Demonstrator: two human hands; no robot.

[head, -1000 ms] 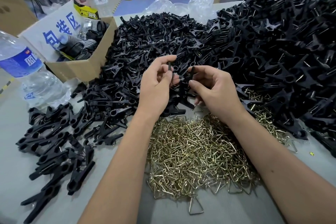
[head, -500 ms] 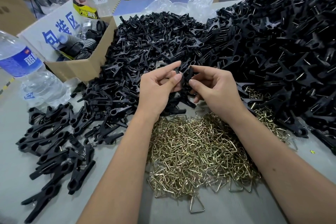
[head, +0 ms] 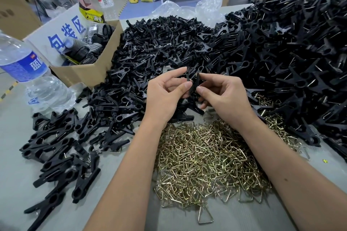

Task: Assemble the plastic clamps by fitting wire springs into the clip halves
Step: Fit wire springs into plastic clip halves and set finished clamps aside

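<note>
Far left, on grey tabletop point(head: 16, 184): clear plastic water bottle w/ blue label point(head: 24, 65) lying tilted, beside open cardboard box point(head: 84, 75) holding dark ribbed parts. Below that, loose row of finished black plastic spring clamps point(head: 56, 157), wire visible in some.

Centre-left: big heap of loose black plastic clip halves point(head: 154, 43). Look light, rigid, smooth; prob. a bit slick, so best pinched across flat sides near pivot ring, not by thin tail.

Centre: left hand point(head: 165, 97) raised over heap, thumb and forefinger curled, pinching one black clip half point(head: 188, 78) held upright. Just beside it, right hand point(head: 223, 97), fingers likewise curled round second black clip half point(head: 197, 80); the two halves near or touching, can't tell which. No spring seen between fingers; can't tell if one is already seated.

Below hands: pile of brass-coloured bent wire springs point(head: 202, 157), triangular loops, tangled. Judged stiff, springy, light; likely to snag neighbours, so lift one by a free corner and shake clear. Ends may prick.

Right: tall mound of assembled black clamps point(head: 293, 47) running out of view.
</note>
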